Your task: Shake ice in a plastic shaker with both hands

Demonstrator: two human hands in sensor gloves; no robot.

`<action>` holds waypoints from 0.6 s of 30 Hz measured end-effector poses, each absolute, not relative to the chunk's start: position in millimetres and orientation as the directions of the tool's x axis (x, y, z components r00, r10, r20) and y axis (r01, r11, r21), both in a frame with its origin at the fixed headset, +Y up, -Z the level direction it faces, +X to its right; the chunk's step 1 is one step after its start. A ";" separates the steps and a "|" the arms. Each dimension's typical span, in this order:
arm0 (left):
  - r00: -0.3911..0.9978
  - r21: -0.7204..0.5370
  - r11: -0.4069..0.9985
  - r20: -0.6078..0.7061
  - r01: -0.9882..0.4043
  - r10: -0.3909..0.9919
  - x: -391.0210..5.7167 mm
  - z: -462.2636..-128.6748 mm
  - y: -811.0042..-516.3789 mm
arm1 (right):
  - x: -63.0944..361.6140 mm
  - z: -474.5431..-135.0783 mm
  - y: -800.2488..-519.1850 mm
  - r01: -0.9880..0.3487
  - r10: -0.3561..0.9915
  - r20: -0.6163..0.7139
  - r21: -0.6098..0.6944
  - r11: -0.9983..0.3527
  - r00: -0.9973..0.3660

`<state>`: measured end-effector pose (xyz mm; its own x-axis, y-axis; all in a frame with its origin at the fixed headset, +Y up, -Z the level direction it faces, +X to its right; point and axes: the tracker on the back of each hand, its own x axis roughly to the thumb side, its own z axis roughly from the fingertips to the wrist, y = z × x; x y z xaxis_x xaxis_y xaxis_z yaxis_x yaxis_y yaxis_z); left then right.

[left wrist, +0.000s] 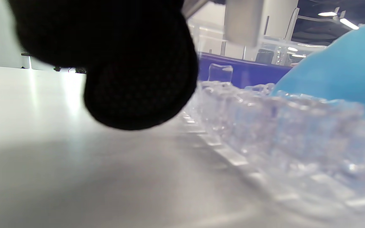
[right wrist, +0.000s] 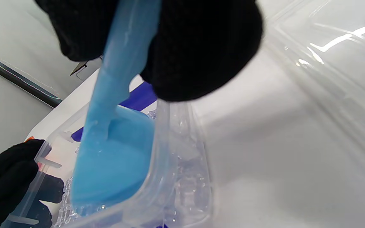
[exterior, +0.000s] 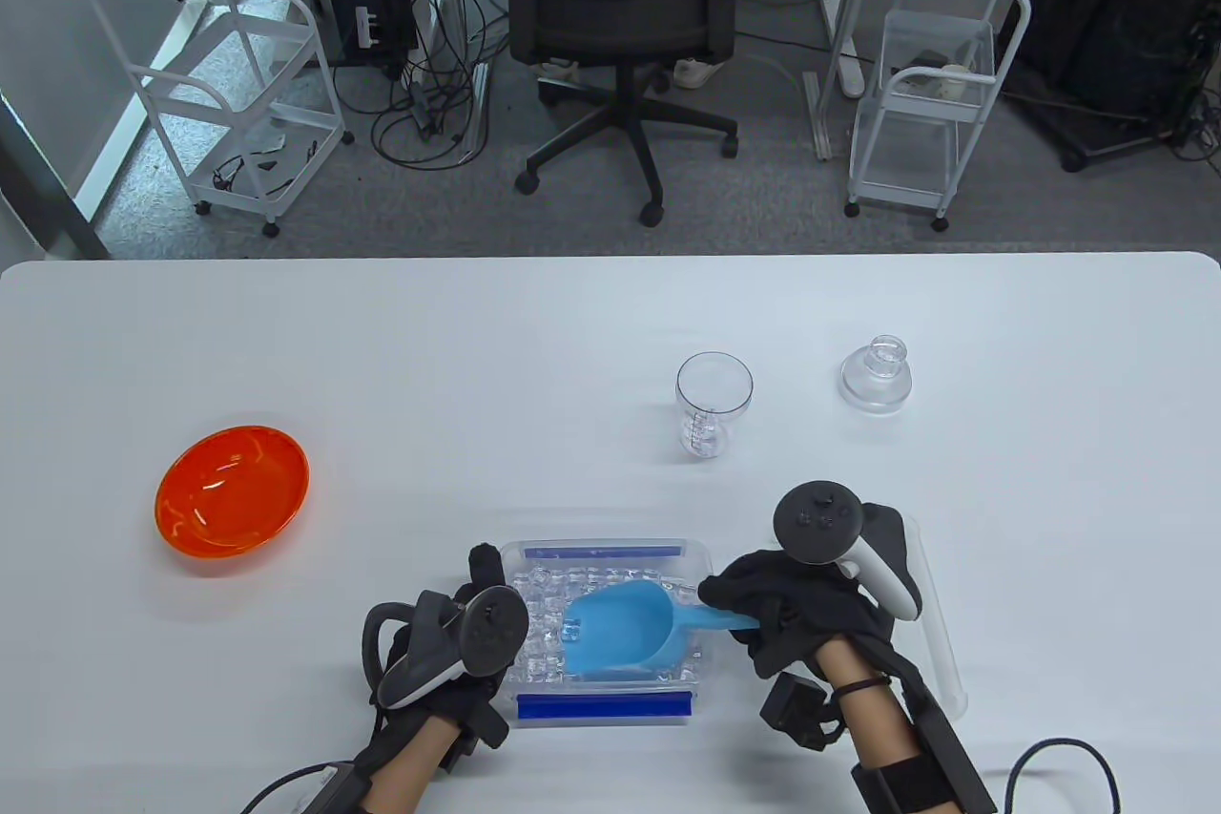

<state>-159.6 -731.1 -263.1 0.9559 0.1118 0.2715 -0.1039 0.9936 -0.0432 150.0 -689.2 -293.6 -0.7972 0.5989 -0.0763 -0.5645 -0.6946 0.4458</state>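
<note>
A clear plastic box (exterior: 692, 554) with blue clips holds ice cubes (exterior: 540, 599) at the front middle of the table. My right hand (exterior: 763, 609) grips the handle of a blue scoop (exterior: 620, 628) whose bowl lies in the ice; the scoop also shows in the right wrist view (right wrist: 116, 152). My left hand (exterior: 477, 609) rests against the box's left wall, its fingers (right wrist: 8, 177) on the wall. The clear shaker cup (exterior: 713, 389) stands open beyond the box, with ice in its bottom. Its clear lid (exterior: 876, 375) stands to its right.
An orange bowl (exterior: 233, 488) sits at the left of the table. The box's clear lid (exterior: 940, 623) lies under and right of my right arm. A black office chair (exterior: 625, 12) and white carts stand beyond the far table edge.
</note>
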 end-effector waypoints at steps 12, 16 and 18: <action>0.956 -0.046 0.994 0.275 -0.096 0.105 -159.1 -263.6 -730.8 | 151.1 -270.6 -702.4 -0.647 0.644 -0.154 0.376 -0.663 -0.750; 0.956 -0.045 0.994 0.276 -0.096 0.105 -158.9 -263.6 -730.9 | 152.4 -272.6 -709.2 -0.629 0.622 -0.174 0.417 -0.656 -0.763; 0.955 -0.046 0.994 0.276 -0.095 0.104 -158.7 -263.7 -730.9 | 155.3 -275.0 -719.0 -0.671 0.658 -0.213 0.447 -0.591 -0.722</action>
